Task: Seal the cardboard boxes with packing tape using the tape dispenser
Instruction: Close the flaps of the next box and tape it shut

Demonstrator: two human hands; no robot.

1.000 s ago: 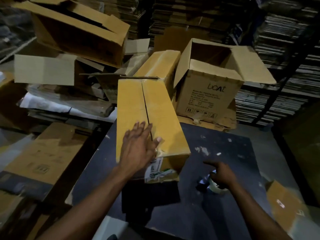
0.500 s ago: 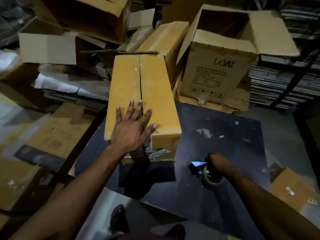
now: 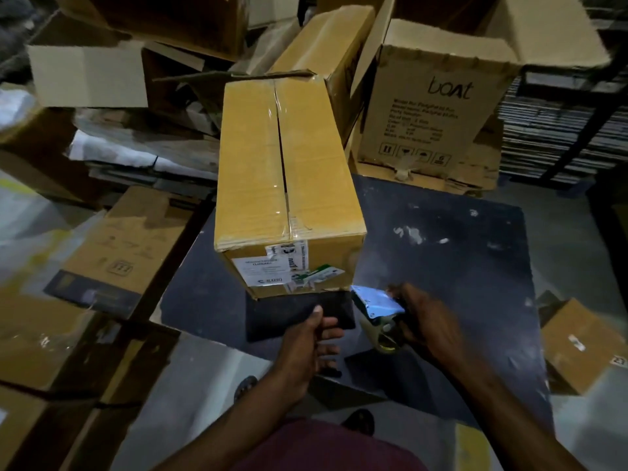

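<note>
A long yellow-brown cardboard box lies on the dark table, its two top flaps closed, with clear tape glinting along the centre seam and labels on its near end. My right hand grips the tape dispenser just below the box's near right corner; its shiny metal plate faces up. My left hand hovers in front of the box's near end, fingers loosely spread, thumb up, holding nothing.
An open "boat" carton stands right of the box. Another closed box lies behind it. Flattened and open cartons pile up on the left. A small box sits on the floor at right. Stacked sheets fill the far right.
My left hand has come off the box top and dropped in front of its near end. My right hand has lifted the tape dispenser off the table toward the box.
</note>
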